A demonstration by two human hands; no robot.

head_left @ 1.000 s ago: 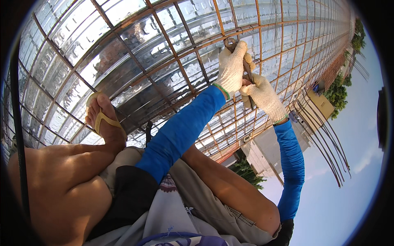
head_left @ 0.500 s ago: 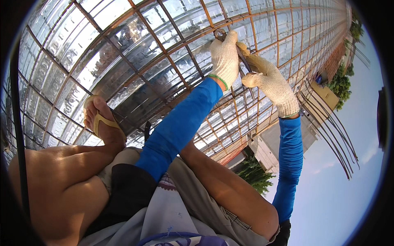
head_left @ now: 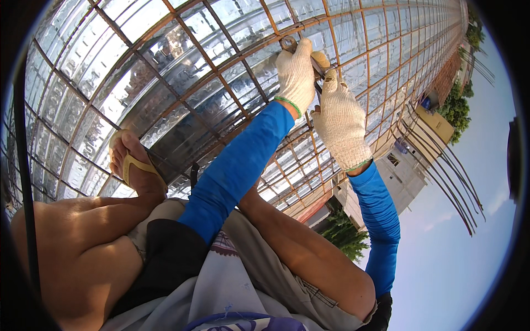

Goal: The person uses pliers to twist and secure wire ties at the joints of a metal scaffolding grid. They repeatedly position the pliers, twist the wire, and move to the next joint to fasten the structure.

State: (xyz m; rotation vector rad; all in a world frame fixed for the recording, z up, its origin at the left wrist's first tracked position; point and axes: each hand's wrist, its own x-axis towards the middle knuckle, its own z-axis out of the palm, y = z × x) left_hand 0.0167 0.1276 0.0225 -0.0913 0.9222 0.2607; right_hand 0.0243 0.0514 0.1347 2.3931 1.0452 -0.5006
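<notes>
Evidently the left hand [head_left: 294, 74], in a pale knit glove, was clenched around a dark metal tool [head_left: 287, 44], whose rounded head stuck out beyond the thumb side. The right hand [head_left: 340, 121], gloved alike, had its fingers [head_left: 330, 76] bent in at the tool's lower part, just beside the left glove. Its palm was turned away, so I could not tell whether it gripped the handle firmly or only touched it.

Half a second before, that right glove had stood open, thumb well apart from the fingers; now it had drawn in, with its back toward the view. The left hand had kept its hold throughout. To judge by this, the left was steadying the tool while the right renewed its place on it, so the work had not paused for long.

The tool's head lay against or just in front of a crossing in the rusty bar grid [head_left: 215, 70]; contact could not be made out. Behind the bars ran shiny silver sheeting [head_left: 245, 27]. Further out came blue sleeves [head_left: 237, 160] on both forearms, a foot in a yellow flip-flop [head_left: 128, 163] by the grid at left, and, at right, bent rods [head_left: 439, 168] before a grey building [head_left: 400, 179] and open sky [head_left: 452, 265].
</notes>
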